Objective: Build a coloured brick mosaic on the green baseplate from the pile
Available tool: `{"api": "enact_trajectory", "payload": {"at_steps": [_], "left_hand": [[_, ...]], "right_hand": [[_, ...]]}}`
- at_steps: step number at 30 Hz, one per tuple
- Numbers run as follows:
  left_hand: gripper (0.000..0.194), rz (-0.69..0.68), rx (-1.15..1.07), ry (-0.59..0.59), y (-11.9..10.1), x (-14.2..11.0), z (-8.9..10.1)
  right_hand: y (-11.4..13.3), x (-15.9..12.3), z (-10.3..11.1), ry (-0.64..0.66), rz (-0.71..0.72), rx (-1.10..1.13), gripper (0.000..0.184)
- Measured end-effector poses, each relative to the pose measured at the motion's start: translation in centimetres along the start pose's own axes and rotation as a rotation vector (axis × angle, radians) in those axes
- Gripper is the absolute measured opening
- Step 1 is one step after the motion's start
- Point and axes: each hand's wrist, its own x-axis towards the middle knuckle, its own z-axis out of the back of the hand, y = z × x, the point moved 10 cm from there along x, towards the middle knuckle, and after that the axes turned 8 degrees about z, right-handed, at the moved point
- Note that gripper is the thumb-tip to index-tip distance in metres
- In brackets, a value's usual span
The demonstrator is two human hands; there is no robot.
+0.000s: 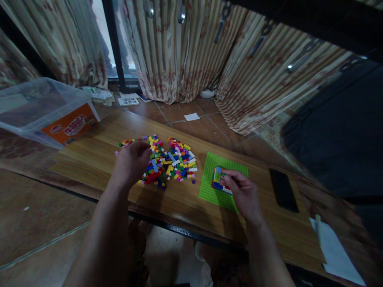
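Observation:
My left hand (131, 163) hovers over the left part of a loose pile of small toy building bricks (179, 161) in many colours. Its fingertips are pinched together, and whatever they may hold is too small to make out. To the right lies a green studded baseplate (206, 187) with a low block of bricks (218, 173) on it, blue, yellow, red and white. My right hand (243, 191) is at the right side of this block, thumb and forefinger closed at its top. The hand covers part of the block, and what sits between the fingertips is unclear.
A black phone (283, 189) lies on the wooden board (179, 203), right of the baseplate. Beyond the board's left end stands a clear plastic box (48, 103) with an orange label. Papers (338, 247) are at the right end. Curtains (179, 52) hang behind.

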Motion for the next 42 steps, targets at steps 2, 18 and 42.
{"api": "enact_trajectory", "payload": {"at_steps": [2,18,42], "left_hand": [[0.029,-0.033,0.05,0.011,-0.3,-0.1,-0.1],[0.034,0.007,0.099,0.009,-0.3,-0.1,0.0],[0.034,-0.016,0.081,0.001,0.0,0.2,-0.1]], "right_hand": [[-0.2,0.0,0.1,-0.002,-0.002,-0.02,0.027],[0.0,0.7,3.5,0.066,0.214,-0.526,0.023],[-0.9,0.6,2.2,0.036,0.29,-0.543,0.014]]}}
